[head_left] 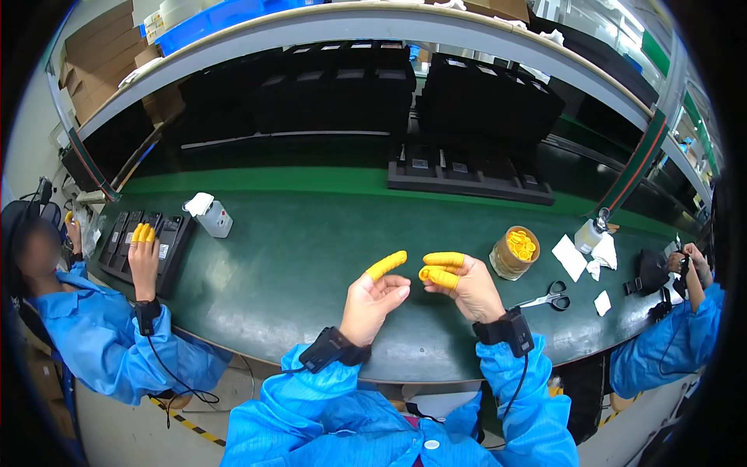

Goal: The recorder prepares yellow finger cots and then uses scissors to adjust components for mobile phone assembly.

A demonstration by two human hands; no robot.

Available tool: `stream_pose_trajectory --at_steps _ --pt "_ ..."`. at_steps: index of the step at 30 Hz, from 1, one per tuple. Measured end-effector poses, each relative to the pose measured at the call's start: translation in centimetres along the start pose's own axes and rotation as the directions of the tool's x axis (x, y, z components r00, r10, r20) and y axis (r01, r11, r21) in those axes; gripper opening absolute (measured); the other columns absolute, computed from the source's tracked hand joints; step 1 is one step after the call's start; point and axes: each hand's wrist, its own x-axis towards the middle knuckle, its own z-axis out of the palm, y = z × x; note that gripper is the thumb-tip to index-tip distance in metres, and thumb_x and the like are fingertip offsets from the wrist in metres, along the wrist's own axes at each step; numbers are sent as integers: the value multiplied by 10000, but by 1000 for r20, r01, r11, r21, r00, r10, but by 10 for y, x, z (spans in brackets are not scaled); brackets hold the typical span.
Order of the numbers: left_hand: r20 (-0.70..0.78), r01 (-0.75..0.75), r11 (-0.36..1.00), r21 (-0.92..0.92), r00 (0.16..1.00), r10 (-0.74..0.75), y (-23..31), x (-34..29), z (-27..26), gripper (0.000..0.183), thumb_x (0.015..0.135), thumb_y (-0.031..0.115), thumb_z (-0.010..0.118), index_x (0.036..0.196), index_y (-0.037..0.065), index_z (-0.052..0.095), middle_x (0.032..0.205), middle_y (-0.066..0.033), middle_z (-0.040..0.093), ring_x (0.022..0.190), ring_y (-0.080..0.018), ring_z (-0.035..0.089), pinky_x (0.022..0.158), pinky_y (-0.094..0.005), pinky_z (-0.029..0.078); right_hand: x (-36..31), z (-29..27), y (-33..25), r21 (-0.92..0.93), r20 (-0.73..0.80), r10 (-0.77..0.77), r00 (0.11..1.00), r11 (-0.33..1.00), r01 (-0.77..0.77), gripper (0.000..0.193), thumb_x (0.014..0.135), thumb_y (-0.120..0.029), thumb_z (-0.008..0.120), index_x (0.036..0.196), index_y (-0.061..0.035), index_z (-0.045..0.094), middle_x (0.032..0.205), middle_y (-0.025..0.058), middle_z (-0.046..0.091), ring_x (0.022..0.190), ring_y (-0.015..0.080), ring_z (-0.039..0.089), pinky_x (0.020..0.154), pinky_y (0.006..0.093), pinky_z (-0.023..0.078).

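Over the near middle of the green bench, my left hand [372, 305] points its index finger outward, a yellow finger cot [387, 265] covering it. The thumb stands apart from that finger, and nothing shows in this hand. Facing it, my right hand [476, 292] wears yellow cots on its fingers. At its bent fingertips a small rolled yellow finger cot [424, 274] is pinched. The two hands do not touch. Right of them stands a round tub [507, 265] holding several more yellow finger cots.
Scissors [554, 296], white wipes [569, 258] and a bottle [589, 235] lie to the right. Another bottle [215, 218] stands left, near a black tray [177, 253] under a co-worker's hand [143, 268]. Black trays [467, 175] fill the back below a shelf. Another person works at far right.
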Motion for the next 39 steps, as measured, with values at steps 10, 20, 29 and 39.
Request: stream_pose_trajectory --at_steps 10,20,29,39 --pt "13 -78 986 -146 997 81 -5 9 14 490 910 -11 660 1373 -30 499 1353 -115 571 1059 -156 628 965 -312 507 -22 22 -2 -84 -64 -134 989 988 129 311 859 29 723 1161 37 648 1064 129 702 923 196 697 826 322 587" --pt "112 54 936 -347 994 -16 -2 7 21 480 924 11 631 1384 -14 495 1391 -145 543 1226 -222 565 1044 -383 454 -33 27 3 -545 151 -549 822 647 533 374 797 55 732 1161 -15 685 1053 111 664 904 199 681 813 300 558" --pt "160 79 934 -349 987 -24 -5 7 18 480 923 17 634 1383 1 499 1368 -139 560 1220 -223 571 1043 -380 452 -33 22 -3 -671 236 -618 750 454 585 451 779 33 738 1217 -30 651 1068 145 673 896 289 687 789 337 549" --pt "94 52 920 -389 995 -16 -7 3 21 471 910 -3 650 1362 -11 516 1329 -144 591 1200 -244 591 1059 -401 455 -38 29 -4 -687 217 -673 707 409 600 481 760 26 760 1224 -30 648 982 139 700 907 271 689 792 344 561"
